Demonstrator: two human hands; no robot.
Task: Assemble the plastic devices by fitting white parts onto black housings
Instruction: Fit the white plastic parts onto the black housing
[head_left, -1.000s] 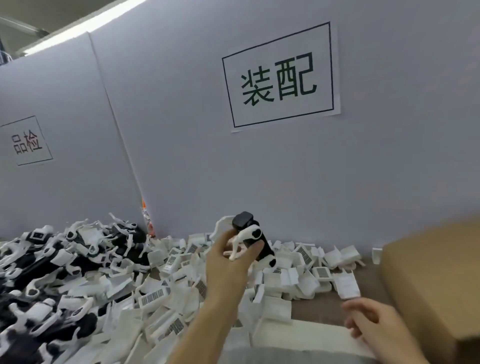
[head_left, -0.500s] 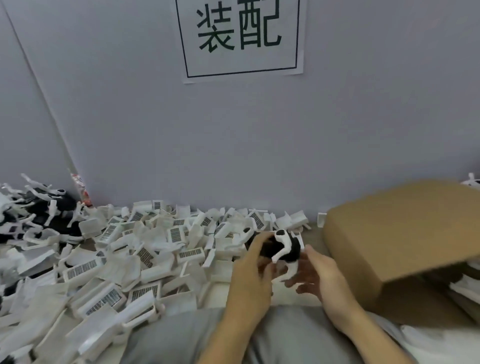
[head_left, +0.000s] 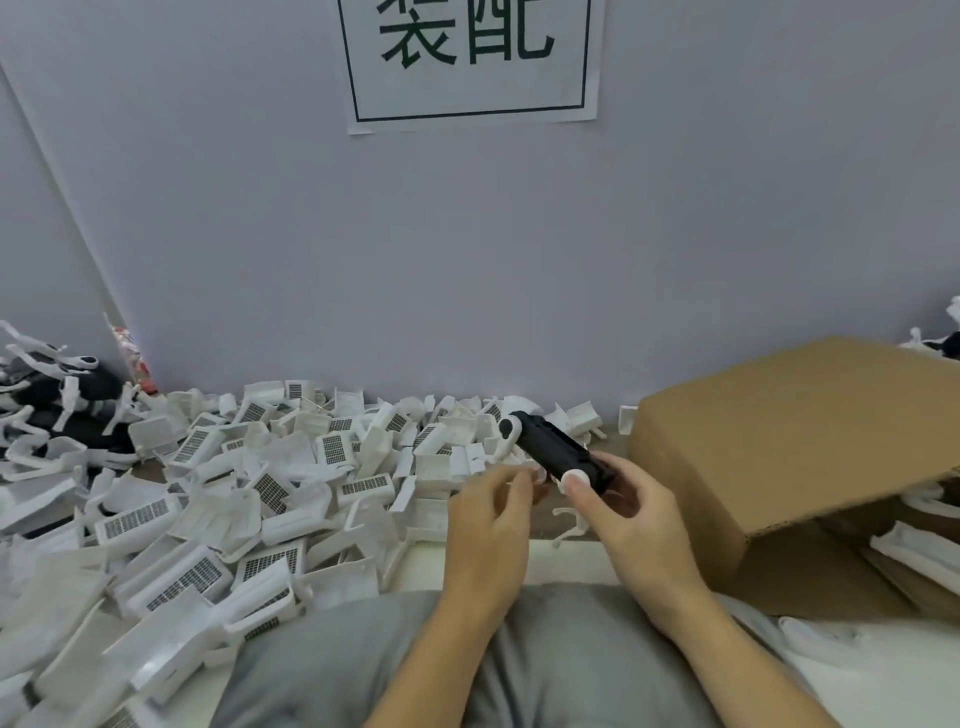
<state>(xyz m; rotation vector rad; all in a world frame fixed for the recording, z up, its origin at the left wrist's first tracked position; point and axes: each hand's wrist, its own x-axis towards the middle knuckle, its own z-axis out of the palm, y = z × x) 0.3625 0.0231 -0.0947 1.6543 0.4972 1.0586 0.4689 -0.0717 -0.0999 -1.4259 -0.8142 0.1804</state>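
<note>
A white paper sign (head_left: 471, 62) with a thin dark border is stuck on the grey partition wall (head_left: 519, 260). It bears two large dark green Chinese characters, 装配; their tops are cut off by the frame edge.

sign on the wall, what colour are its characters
Dark green on the white sign, inside a thin dark border; head view.
</note>
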